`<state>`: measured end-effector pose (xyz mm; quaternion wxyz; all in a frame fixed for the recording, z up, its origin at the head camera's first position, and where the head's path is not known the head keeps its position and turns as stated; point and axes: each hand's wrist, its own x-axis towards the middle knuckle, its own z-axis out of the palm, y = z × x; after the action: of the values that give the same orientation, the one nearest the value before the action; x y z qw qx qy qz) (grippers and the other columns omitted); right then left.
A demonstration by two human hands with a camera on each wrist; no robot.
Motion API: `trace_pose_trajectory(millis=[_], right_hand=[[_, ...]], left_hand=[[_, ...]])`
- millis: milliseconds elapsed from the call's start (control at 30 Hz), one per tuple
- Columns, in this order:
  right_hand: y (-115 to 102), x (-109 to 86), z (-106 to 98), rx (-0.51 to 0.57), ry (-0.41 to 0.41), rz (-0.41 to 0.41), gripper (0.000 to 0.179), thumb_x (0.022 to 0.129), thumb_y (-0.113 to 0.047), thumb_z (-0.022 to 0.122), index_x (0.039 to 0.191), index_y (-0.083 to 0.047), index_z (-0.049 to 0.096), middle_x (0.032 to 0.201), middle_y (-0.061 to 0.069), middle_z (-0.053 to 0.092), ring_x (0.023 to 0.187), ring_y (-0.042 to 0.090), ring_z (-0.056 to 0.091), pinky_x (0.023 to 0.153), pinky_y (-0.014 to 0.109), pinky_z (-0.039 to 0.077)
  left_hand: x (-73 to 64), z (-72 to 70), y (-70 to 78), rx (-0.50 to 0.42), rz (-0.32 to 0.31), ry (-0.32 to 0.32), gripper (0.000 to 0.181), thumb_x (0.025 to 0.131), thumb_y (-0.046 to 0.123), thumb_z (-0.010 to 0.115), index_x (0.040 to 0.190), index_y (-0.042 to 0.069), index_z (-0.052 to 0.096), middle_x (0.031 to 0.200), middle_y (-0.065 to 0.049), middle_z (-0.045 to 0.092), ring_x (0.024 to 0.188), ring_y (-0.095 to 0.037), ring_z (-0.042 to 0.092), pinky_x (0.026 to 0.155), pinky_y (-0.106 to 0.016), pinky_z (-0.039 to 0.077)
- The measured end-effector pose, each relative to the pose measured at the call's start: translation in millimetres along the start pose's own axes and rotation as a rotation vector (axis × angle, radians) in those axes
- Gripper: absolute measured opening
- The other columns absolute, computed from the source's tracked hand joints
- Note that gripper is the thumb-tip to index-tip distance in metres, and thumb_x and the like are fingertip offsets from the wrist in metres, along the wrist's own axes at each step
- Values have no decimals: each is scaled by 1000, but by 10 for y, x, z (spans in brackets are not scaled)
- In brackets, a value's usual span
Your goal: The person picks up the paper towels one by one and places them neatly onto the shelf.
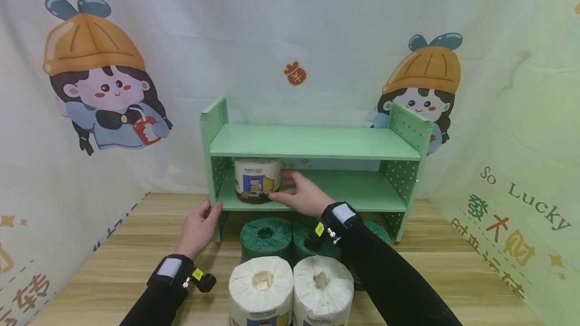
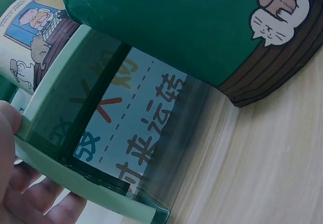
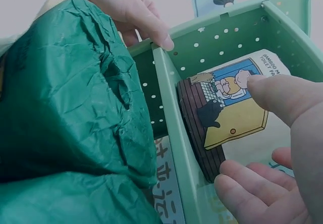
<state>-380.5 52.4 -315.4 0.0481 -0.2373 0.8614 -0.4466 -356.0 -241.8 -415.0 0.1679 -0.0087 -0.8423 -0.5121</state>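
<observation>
A white-wrapped toilet paper roll (image 1: 249,166) stands upright at the left end of the middle level of a green shelf (image 1: 312,141). My right hand (image 1: 308,196) is at the roll's right side. Its thumb (image 3: 275,90) lies over the printed front, while the other fingers are spread loosely and look apart from the wrapper. At the shelf's left side panel, my left hand (image 1: 199,228) pinches the front edge. In the left wrist view the thumb is on one face of the panel and the fingers (image 2: 43,193) are behind it.
Two white-wrapped rolls (image 1: 261,291) stand side by side on the wooden table (image 1: 118,265) nearest me. Behind them, green-wrapped rolls (image 1: 266,240) stand before the shelf, partly hidden by my right arm. A printed cloth (image 1: 317,24) hangs behind.
</observation>
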Motion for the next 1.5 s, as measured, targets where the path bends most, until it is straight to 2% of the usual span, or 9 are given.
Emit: trace_pose_trajectory(millis=[200, 500, 733, 1067, 1233, 1367, 1500], right_hand=[[45, -97, -54, 5, -2, -14, 76, 109, -37, 70, 169, -7, 35, 168, 19, 49, 148, 40, 57, 116, 53, 56], [141, -293, -247, 77, 14, -72, 72, 109, -33, 69, 168, -7, 38, 169, 21, 48, 148, 41, 57, 115, 54, 56], [229, -541, -375, 117, 21, -137, 69, 111, -28, 67, 169, -9, 36, 174, 19, 41, 153, 41, 53, 121, 56, 51], [256, -884, -443, 132, 30, -181, 66, 110, -27, 69, 167, -12, 41, 170, 17, 47, 150, 39, 56, 119, 53, 53], [282, -1085, -452, 146, 4, -204, 63, 111, -27, 68, 166, -11, 42, 170, 20, 46, 150, 41, 55, 118, 49, 55], [334, -1285, -439, 172, -9, -206, 62, 111, -26, 68, 165, -9, 42, 168, 23, 47, 150, 44, 54, 114, 37, 58], [374, -1473, -414, 164, -9, -185, 61, 110, -25, 70, 164, -9, 45, 166, 21, 51, 149, 43, 55, 112, 30, 56]], left_hand=[[7, 2, -18, 2, -1, 1, 59, 118, 48, 46, 163, 10, 53, 154, -26, 64, 141, -45, 64, 116, -62, 54], [7, 6, -18, 14, -7, 3, 60, 117, 50, 46, 161, 10, 55, 153, -26, 64, 141, -45, 64, 115, -63, 54], [6, 9, -25, 23, -11, 2, 61, 117, 51, 45, 163, 10, 53, 154, -26, 64, 142, -46, 63, 115, -63, 53], [19, 16, -28, 32, -12, 3, 61, 117, 51, 45, 162, 10, 53, 154, -27, 63, 142, -47, 62, 116, -63, 53], [0, 16, -31, 29, -19, 1, 61, 117, 50, 46, 162, 10, 54, 153, -27, 63, 142, -46, 63, 116, -63, 52], [6, 18, -33, 29, -16, -2, 60, 118, 50, 46, 162, 10, 54, 153, -26, 64, 142, -46, 63, 116, -63, 53], [27, 6, -36, 30, -9, -1, 61, 117, 51, 45, 162, 10, 53, 153, -26, 64, 142, -45, 62, 116, -63, 53]])
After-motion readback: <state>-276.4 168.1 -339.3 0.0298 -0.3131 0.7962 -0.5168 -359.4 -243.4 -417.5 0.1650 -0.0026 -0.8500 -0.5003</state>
